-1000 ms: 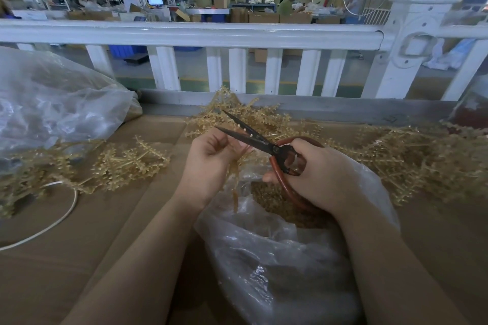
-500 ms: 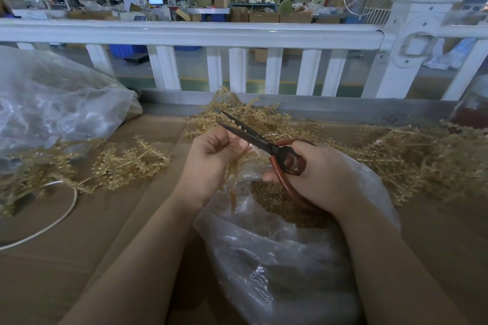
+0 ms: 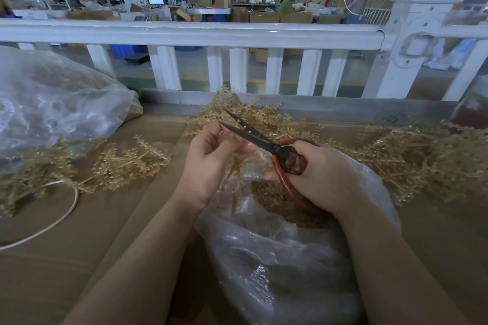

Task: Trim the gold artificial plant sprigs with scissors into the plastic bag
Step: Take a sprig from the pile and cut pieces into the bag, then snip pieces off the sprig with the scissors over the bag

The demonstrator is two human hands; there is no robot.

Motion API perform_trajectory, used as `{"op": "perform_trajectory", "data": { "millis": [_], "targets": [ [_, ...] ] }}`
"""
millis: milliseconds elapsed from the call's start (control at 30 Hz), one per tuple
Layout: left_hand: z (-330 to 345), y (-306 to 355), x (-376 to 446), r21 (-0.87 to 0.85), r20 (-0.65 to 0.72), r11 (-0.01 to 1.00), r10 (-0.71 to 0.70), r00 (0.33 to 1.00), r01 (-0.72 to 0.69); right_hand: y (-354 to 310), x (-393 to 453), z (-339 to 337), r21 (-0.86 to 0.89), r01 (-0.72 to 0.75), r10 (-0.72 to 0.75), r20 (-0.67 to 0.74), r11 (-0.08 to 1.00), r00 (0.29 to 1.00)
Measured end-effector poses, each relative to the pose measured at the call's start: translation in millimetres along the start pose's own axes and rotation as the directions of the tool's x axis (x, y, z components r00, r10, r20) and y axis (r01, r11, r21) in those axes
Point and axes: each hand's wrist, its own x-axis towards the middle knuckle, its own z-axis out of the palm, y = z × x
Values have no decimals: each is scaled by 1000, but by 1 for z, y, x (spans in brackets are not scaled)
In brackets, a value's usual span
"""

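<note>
From the head view, your left hand pinches a gold sprig at frame centre, its stem dangling over the plastic bag at lower centre; your right hand grips the scissors, blades parted just above your left fingers. Keep the sprig over the bag's mouth, fingertips back from the edges, and, I judge, close cleanly through the thin stem. The sprigs look stiff, beaded plastic; the bag is thin, crinkled and glossy; the handles smooth red; the counter matte brown cardboard.

White railing fronts a windowed factory hall with workbenches.
</note>
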Motion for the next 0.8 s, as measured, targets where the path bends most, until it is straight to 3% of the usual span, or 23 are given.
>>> {"op": "perform_trajectory", "data": {
  "millis": [800],
  "targets": [
    [0,-3,2,55,71,998,26,997,-30,5,4,7,84,-66,64,28,994,998]
  ]
}}
